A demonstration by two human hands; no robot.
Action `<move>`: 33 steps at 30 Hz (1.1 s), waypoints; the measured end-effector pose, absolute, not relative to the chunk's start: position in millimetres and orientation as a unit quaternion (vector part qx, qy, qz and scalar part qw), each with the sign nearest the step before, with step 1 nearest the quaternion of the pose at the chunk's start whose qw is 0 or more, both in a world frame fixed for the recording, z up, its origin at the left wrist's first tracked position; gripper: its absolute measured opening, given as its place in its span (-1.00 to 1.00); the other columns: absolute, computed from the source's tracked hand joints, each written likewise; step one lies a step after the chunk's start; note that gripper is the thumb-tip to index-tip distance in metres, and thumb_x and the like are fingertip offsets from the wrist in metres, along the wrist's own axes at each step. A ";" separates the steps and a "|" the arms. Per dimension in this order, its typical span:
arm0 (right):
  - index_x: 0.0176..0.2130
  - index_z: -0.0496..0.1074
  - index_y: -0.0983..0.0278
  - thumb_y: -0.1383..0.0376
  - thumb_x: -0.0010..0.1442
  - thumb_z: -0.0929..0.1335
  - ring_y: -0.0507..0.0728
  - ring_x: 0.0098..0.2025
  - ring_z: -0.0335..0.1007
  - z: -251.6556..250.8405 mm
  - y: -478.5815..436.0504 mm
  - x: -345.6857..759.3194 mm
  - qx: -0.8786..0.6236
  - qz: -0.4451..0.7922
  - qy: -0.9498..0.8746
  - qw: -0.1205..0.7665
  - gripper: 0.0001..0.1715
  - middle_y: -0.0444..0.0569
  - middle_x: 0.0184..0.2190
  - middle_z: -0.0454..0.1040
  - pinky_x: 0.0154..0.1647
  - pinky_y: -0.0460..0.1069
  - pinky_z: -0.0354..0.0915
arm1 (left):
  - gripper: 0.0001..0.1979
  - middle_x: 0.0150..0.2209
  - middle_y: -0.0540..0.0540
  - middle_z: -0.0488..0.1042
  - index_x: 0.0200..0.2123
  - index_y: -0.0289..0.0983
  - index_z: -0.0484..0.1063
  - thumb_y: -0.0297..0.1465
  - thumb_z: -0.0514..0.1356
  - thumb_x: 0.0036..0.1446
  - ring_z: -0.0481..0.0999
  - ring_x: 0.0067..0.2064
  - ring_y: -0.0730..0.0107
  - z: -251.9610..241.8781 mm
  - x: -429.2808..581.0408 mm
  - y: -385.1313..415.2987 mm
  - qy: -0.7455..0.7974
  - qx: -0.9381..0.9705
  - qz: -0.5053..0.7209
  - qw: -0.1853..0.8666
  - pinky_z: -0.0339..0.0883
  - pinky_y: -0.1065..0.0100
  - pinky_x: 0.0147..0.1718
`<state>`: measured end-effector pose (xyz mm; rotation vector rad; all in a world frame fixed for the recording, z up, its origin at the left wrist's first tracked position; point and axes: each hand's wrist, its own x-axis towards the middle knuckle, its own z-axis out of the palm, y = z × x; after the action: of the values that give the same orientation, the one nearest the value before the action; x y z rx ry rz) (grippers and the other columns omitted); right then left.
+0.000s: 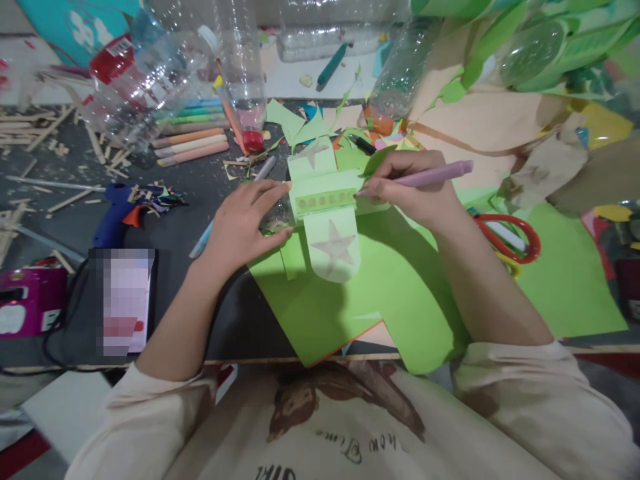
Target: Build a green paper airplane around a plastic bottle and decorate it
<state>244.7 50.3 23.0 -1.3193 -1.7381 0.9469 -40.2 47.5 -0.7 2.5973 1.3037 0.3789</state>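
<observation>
In my right hand point(413, 183) is a pink marker point(435, 175), gripped like a pen. Its tip meets the right end of a small strip with a row of dots point(325, 200) on a pale green paper craft point(320, 180). A rounded flap with a drawn star point(333, 247) hangs from the craft's near side, and part of another star shows on its far side. My left hand point(245, 220) rests at the craft's left edge, fingers spread, over something clear that is mostly hidden. Under the craft lies bright green paper point(380, 293).
A blue glue gun point(117, 210) and a phone point(127, 300) lie at left. Red-handled scissors point(510, 237) are at right. Clear plastic bottles point(240, 73), several markers point(193, 147), wood sticks point(37, 133) and paper scraps crowd the back and left.
</observation>
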 end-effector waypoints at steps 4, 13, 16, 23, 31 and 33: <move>-0.60 0.38 0.19 0.26 0.04 0.47 0.07 -0.51 0.28 23.2 50.5 244.6 -0.516 0.365 -0.676 0.380 -0.72 -0.12 -0.58 0.40 -0.51 0.01 0.27 | -0.46 0.15 -0.20 0.40 0.23 -0.17 0.29 -0.18 0.13 0.20 0.39 0.16 -0.01 -0.7 -40.0 47.4 0.441 0.881 0.134 0.105 0.32 0.05 0.11; -0.61 0.39 0.20 0.24 0.02 0.48 0.07 -0.52 0.30 24.6 49.2 244.6 -0.501 0.388 -0.681 0.368 -0.72 -0.12 -0.59 0.41 -0.51 0.01 0.26 | -0.46 0.15 -0.19 0.39 0.23 -0.16 0.28 -0.17 0.12 0.20 0.39 0.16 0.01 -2.0 -40.7 47.3 0.438 0.882 0.139 0.105 0.30 0.05 0.12; -0.61 0.39 0.20 0.22 0.03 0.48 0.06 -0.53 0.28 23.2 50.2 245.6 -0.510 0.377 -0.678 0.372 -0.71 -0.12 -0.59 0.40 -0.53 0.00 0.25 | -0.46 0.15 -0.19 0.39 0.23 -0.14 0.28 -0.17 0.12 0.20 0.38 0.16 0.01 -1.6 -40.9 47.4 0.439 0.881 0.137 0.107 0.30 0.05 0.11; -0.58 0.41 0.18 0.22 0.04 0.48 0.10 -0.49 0.34 23.2 49.4 245.1 -0.510 0.378 -0.678 0.370 -0.75 -0.09 -0.57 0.45 -0.51 0.02 0.31 | -0.45 0.16 -0.19 0.40 0.24 -0.14 0.27 -0.18 0.14 0.20 0.39 0.16 0.00 -1.3 -40.8 47.7 0.439 0.882 0.134 0.106 0.32 0.04 0.11; -0.58 0.39 0.22 0.29 0.07 0.45 0.07 -0.47 0.34 23.6 49.0 245.9 -0.518 0.374 -0.681 0.358 -0.75 -0.13 -0.56 0.42 -0.47 0.00 0.29 | -0.45 0.16 -0.20 0.40 0.24 -0.15 0.28 -0.19 0.13 0.20 0.39 0.17 -0.01 0.6 -39.7 47.4 0.441 0.882 0.126 0.105 0.33 0.05 0.11; -0.58 0.39 0.22 0.31 0.07 0.45 0.07 -0.46 0.35 23.5 48.9 245.9 -0.509 0.381 -0.684 0.358 -0.76 -0.13 -0.55 0.43 -0.45 0.00 0.30 | -0.45 0.16 -0.20 0.40 0.24 -0.17 0.29 -0.18 0.12 0.21 0.40 0.17 -0.01 0.5 -39.9 47.5 0.440 0.883 0.128 0.101 0.33 0.05 0.11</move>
<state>245.9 48.9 23.5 -1.3125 -1.7648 0.9821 -39.9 47.5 0.5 2.6092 1.2989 0.3778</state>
